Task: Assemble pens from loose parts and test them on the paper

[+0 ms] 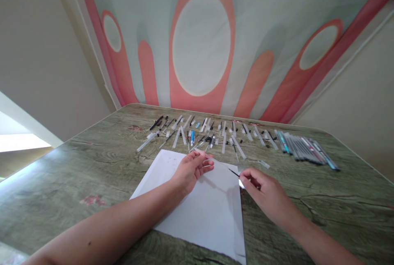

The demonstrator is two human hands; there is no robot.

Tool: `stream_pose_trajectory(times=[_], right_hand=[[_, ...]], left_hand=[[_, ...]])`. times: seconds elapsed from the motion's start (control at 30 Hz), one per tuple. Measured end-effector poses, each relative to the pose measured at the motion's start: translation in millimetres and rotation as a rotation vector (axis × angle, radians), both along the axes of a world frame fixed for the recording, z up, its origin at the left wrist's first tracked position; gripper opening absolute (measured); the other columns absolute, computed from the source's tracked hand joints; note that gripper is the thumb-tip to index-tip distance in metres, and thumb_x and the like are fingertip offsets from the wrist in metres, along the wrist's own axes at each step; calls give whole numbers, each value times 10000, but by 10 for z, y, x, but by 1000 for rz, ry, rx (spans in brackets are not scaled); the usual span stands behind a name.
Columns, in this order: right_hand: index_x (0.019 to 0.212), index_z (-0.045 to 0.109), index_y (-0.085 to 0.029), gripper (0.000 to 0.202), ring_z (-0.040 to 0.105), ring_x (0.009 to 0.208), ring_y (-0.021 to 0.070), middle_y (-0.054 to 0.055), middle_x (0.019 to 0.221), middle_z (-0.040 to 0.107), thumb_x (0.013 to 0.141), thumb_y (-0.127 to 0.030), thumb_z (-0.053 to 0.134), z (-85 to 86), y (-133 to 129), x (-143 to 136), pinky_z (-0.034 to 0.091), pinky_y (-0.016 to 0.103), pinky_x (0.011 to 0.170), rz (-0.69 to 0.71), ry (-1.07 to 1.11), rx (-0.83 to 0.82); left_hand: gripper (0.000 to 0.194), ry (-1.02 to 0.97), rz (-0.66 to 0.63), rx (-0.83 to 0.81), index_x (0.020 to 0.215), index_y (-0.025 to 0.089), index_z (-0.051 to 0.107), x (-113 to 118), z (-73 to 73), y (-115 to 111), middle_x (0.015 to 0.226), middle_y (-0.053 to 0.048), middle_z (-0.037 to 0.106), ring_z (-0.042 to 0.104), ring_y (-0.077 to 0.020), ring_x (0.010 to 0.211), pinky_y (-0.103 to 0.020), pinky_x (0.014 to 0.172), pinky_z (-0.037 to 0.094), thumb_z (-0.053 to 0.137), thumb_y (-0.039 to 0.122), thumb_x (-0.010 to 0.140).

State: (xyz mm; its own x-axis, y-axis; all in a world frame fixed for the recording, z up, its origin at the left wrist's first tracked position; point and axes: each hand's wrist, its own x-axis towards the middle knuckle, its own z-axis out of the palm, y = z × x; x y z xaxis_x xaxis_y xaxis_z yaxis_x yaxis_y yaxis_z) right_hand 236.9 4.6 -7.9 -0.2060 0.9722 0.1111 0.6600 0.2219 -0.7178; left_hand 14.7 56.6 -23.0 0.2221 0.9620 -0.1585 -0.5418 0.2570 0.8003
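Above a white sheet of paper, my left hand pinches a clear pen tube between thumb and fingers. At the right edge of the sheet, my right hand is closed on a thin dark refill. The refill's tip points left toward the tube's right end; whether it is inside the tube is too small to tell. Faint small marks show near the paper's upper left.
Behind the paper, several loose clear tubes, caps and refills lie spread over the wooden table. A row of assembled pens lies at the right. A blue pen piece is among the loose parts. A patterned wall covering stands behind.
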Motion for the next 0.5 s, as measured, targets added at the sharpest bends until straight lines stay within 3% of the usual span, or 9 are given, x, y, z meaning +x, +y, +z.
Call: stream_pose_trajectory(times=[0.13, 0.23, 0.5], right_hand=[[983, 539, -232, 171, 563, 684, 157, 7, 829, 621, 880, -347, 465, -46, -6, -13, 429, 275, 633, 6, 15, -12], [1110, 493, -243, 272, 581, 733, 166, 28, 938, 623, 861, -353, 491, -68, -23, -19, 455, 288, 661, 2, 13, -30], [1226, 436, -250, 389, 573, 828, 179, 72, 1100, 572, 884, -435, 458, 10, -96, -144, 482, 323, 722, 80, 61, -9]], left_hand=[[191, 72, -94, 92, 866, 142, 503, 25, 28, -66, 975, -110, 648, 650, -172, 808, -330, 755, 529, 639, 265, 814], [215, 99, -165, 126, 883, 144, 498, 41, 41, -103, 989, -127, 654, 654, -208, 863, -368, 786, 516, 641, 288, 812], [270, 113, -320, 83, 903, 125, 536, 89, 22, -168, 963, -153, 668, 662, -236, 879, -349, 772, 514, 685, 308, 773]])
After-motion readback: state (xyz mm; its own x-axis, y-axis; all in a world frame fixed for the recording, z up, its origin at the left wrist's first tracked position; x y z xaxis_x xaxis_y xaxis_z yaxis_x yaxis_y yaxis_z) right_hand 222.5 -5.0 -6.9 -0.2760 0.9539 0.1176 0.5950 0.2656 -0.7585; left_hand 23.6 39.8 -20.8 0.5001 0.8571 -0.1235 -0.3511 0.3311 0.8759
